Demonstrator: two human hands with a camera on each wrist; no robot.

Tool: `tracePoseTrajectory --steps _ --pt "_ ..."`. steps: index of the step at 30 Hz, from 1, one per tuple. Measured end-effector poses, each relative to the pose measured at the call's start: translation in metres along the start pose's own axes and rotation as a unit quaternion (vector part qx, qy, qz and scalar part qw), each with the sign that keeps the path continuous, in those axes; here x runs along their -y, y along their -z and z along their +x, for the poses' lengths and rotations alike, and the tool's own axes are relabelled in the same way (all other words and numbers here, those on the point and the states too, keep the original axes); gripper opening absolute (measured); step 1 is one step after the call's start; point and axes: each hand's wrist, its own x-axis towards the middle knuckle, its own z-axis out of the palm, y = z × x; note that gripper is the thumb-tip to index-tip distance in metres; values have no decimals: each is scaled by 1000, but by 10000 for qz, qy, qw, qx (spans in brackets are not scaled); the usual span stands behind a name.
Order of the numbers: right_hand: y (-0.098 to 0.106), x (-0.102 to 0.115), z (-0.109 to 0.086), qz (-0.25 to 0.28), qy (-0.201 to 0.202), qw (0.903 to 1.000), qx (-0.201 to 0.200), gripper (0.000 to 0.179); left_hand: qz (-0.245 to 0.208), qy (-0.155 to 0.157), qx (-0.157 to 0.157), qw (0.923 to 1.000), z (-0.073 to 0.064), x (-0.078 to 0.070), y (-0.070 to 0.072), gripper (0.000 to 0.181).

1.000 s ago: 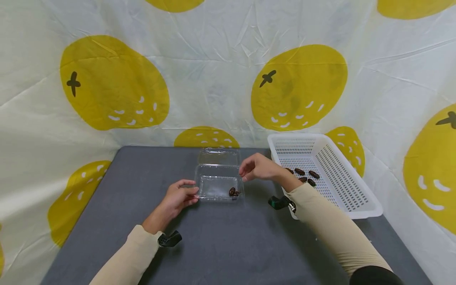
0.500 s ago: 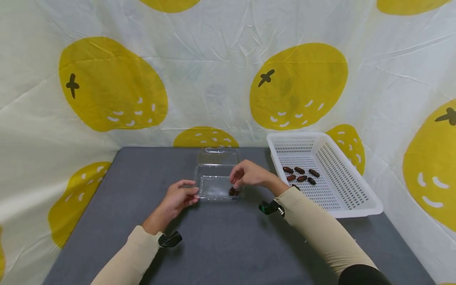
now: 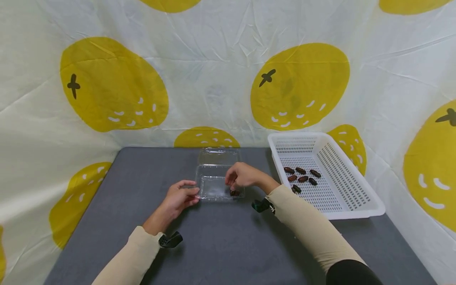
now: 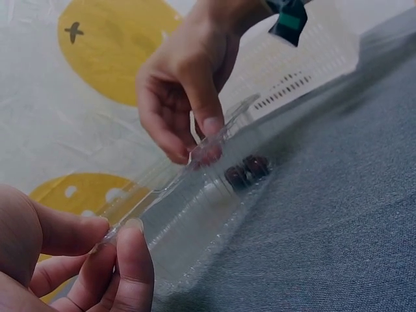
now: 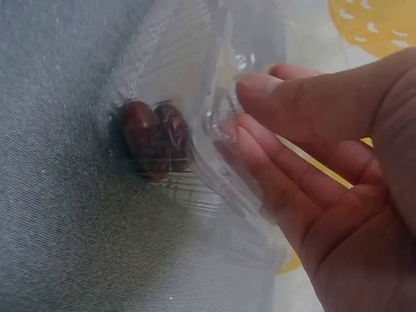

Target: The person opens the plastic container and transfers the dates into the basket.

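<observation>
My left hand (image 3: 179, 198) pinches the near-left rim of a clear plastic clamshell box (image 4: 179, 224) between thumb and fingers. The box lies with its lid (image 3: 218, 156) folded back. Over its right end, my right hand (image 3: 242, 176) reaches down with thumb and fingertips brought together. A reddish date (image 4: 208, 155) shows at those fingertips, partly hidden behind the box's rim. Brown dates (image 5: 153, 133) lie side by side in the box's right corner, just below the right hand. In the head view that hand partly covers them.
To the right stands a white perforated plastic basket (image 3: 360, 190) with several dates (image 3: 303, 179) grouped at its left side. Grey cloth (image 3: 228, 241) covers the table. A white sheet printed with yellow fruit (image 3: 206, 95) hangs right behind it.
My right hand has moved left and down from beside the box to inside its right end. More dates in the basket have come into view. My left hand has stayed at the rim.
</observation>
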Motion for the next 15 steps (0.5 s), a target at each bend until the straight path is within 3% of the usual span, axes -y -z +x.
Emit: tracePoseTrajectory --steps 9,15 --pt "-2 -6 11 -604 -108 9970 476 22 20 5 74 10000 -2 1 0 42" --pt "-5 -1 18 -1307 -243 9894 590 21 76 29 58 9999 0 1 4 44"
